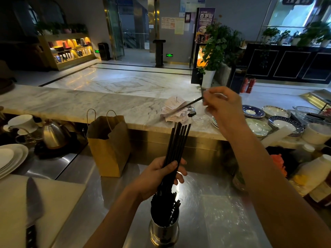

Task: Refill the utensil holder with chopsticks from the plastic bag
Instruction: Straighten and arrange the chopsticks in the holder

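A shiny metal utensil holder [163, 233] stands on the steel counter near the bottom middle, with several black chopsticks standing in it. Just above it, my left hand [161, 174] grips a bundle of black chopsticks [179, 140] that fans upward. My right hand [223, 106] is raised over the marble ledge and pinches a single black chopstick [192, 102] that slants down to the left. A clear plastic bag [222, 212] lies flat on the counter to the right of the holder.
A brown paper bag [109, 144] stands left of my left hand. A knife [33, 199] lies on a white cutting board [53, 203] at the lower left. Stacked plates [284, 124], a receipt spike [174, 108] and bottles [311, 174] crowd the right.
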Motion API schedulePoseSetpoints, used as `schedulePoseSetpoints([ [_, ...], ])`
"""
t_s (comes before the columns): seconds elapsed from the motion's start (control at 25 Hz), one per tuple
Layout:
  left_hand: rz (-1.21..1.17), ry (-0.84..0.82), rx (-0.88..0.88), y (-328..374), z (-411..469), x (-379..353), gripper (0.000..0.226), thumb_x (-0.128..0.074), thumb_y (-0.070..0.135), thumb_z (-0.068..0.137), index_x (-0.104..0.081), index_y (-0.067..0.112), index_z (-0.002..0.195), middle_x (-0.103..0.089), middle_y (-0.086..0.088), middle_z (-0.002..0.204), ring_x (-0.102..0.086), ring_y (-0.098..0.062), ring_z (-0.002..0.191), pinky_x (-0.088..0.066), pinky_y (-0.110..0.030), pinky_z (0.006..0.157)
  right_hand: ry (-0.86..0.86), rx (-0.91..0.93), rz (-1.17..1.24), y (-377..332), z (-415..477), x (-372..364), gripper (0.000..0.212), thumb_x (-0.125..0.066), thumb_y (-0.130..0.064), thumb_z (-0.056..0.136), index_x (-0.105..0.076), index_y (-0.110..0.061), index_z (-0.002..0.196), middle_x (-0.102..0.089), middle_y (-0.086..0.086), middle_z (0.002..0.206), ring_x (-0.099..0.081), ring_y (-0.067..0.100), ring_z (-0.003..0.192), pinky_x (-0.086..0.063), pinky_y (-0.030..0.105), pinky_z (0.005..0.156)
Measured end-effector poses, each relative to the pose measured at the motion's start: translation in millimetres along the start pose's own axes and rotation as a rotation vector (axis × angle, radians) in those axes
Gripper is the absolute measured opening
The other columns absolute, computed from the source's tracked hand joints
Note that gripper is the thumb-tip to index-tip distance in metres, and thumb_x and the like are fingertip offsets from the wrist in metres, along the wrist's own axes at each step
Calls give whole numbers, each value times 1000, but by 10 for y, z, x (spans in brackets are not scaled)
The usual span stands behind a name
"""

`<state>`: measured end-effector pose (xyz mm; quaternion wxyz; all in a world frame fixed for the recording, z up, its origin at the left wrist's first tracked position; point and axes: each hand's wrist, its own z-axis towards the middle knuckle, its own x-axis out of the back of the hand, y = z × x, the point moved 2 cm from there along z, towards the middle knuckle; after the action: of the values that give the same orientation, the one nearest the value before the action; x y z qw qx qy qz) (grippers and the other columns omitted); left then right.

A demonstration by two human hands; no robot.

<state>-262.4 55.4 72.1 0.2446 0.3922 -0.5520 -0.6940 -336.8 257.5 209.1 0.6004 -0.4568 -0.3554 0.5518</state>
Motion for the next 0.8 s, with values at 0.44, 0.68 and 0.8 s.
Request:
schedulePoseSetpoints([
  [0.44,-219,505,-211,21,264,10,24,-40,9,102,-60,0,111,-76,-12,99,-73,-25,98,-58,-26,80,116,-119,-33,957,-1040,-181,11,-75,-7,79,-67,-15,79,-72,5,81,-70,21,81,-58,32,75],
  [0.68,-277,557,-271,67,307,-28,23,-38,10,104,-60,3,106,-76,-11,95,-73,-24,96,-57,-25,78,285,50,-186,1052,-1355,-331,11,-67,-21,90,-58,-20,83,-64,-2,74,-64,15,69,-54,23,64],
  [0.8,-278,562,-270,74,312,-38,24,-38,11,104,-61,4,106,-76,-11,96,-73,-24,98,-58,-26,78,324,51,-208,1102,-1409,-366,13,-65,-24,90,-56,-19,82,-63,-2,73,-62,12,68,-51,18,63],
])
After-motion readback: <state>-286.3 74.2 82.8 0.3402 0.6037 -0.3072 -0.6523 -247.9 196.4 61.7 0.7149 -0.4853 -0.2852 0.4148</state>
